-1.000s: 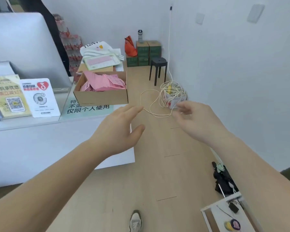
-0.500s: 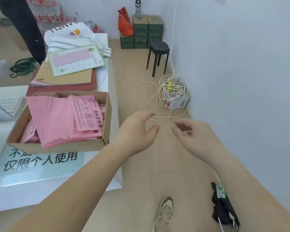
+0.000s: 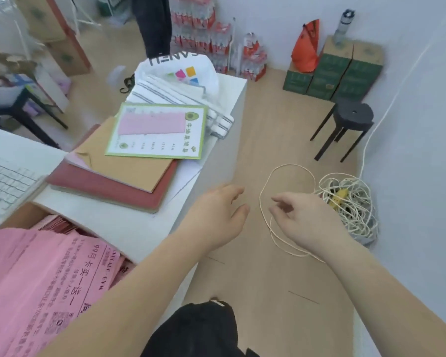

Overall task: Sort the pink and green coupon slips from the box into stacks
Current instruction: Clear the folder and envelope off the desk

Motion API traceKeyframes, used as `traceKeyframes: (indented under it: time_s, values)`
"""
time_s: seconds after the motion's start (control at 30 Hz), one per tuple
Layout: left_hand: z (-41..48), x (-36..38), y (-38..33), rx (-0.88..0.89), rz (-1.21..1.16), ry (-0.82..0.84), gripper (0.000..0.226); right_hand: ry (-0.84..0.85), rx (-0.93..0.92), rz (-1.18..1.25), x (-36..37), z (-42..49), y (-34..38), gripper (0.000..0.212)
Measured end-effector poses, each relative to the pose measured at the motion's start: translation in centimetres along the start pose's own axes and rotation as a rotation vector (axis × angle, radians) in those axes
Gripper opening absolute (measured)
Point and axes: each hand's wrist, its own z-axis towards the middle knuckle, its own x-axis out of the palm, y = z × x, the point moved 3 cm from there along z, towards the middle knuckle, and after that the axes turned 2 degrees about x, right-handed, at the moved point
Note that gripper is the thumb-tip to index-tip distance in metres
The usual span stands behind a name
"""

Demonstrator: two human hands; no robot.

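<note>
Nearest us, at the lower left, the pink coupon slips [image 3: 44, 279] lie in a loose, overlapping heap in the cardboard box [image 3: 21, 215]. They are thin matte paper printed with dark characters, and the top sheet carries a QR block. The box sits at the near end of the white counter [image 3: 139, 228]. A black garment [image 3: 198, 328] shows at the bottom edge of the view.

Both forearms reach out past the counter's right edge, over pale wood-look floor [image 3: 268, 140]. The left hand [image 3: 216, 215] hangs just beside that edge with its fingers loosely curled and holding nothing. The right hand [image 3: 307, 217] is likewise slack and empty, above a loose loop of cream cord. The cord runs to a tangled bundle [image 3: 350, 202] against the right wall. Between the counter edge and that wall we have a broad strip of bare floor.

Further along the counter a flat maroon folder [image 3: 108, 186] lies beneath a kraft envelope [image 3: 124, 163]. A green-bordered card [image 3: 157, 132] with a pink panel overlaps them both. A white keyboard [image 3: 3, 181] sits at the left edge. Beyond come a striped folded cloth [image 3: 170, 95] and a glossy white plastic bag [image 3: 180, 68] at the far end.

On the floor stands a round black stool [image 3: 350, 117]. Behind it are green cartons [image 3: 340, 73], an orange bag [image 3: 307, 47] and a bottle [image 3: 345, 24]. Shrink-wrapped bottle packs [image 3: 198, 34] are stacked against the far wall.
</note>
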Motion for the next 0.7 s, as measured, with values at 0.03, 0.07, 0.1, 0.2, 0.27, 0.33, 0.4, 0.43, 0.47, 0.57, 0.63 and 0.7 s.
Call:
traceKeyframes:
  time_s: [0.03, 0.07, 0.1, 0.2, 0.27, 0.33, 0.4, 0.43, 0.47, 0.57, 0.63, 0.7]
  values:
    - [2.6, -0.5, 0.2, -0.035, -0.006, -0.021, 0.042, 0.026, -0.033, -0.017, -0.7, 3.3, -0.1, 0.031]
    - [5.2, -0.9, 0.2, -0.068, -0.019, -0.037, 0.041, 0.057, -0.056, -0.001, -1.5, 6.5, -0.2, 0.031]
    - [7.8, -1.2, 0.3, -0.086, -0.033, -0.055, 0.04, 0.08, -0.069, 0.037, -2.3, 9.7, -0.5, 0.03]
    - [18.4, -2.6, 0.1, -0.09, -0.079, -0.111, 0.039, 0.092, -0.107, 0.063, -5.8, 21.2, -1.1, 0.029]
    - [25.3, -3.7, -0.2, -0.077, -0.097, -0.137, 0.04, 0.069, -0.132, 0.04, -8.3, 28.3, -1.6, 0.029]
    - [31.5, -4.6, -0.2, -0.089, -0.089, -0.151, 0.041, 0.076, -0.148, 0.047, -10.3, 34.7, -2.3, 0.03]
    - [36.9, -5.6, 0.0, -0.132, -0.079, -0.164, 0.041, 0.11, -0.16, 0.051, -11.8, 40.0, -2.5, 0.029]
    - [39.3, -6.0, 0.4, -0.165, -0.08, -0.184, 0.04, 0.137, -0.179, 0.051, -12.3, 42.7, -2.6, 0.028]
    - [41.6, -6.3, 0.9, -0.201, -0.085, -0.202, 0.039, 0.164, -0.198, 0.056, -12.6, 45.4, -2.6, 0.028]
    - [47.9, -6.7, 2.7, -0.312, -0.085, -0.255, 0.037, 0.25, -0.269, 0.045, -12.8, 54.2, -2.4, 0.026]
    - [51.4, -6.8, 4.3, -0.394, -0.092, -0.322, 0.036, 0.312, -0.357, 0.023, -12.2, 60.2, -1.8, 0.021]
    - [53.8, -7.1, 5.5, -0.506, -0.119, -0.426, 0.034, 0.37, -0.469, 0.01, -11.4, 65.5, -0.4, 0.024]
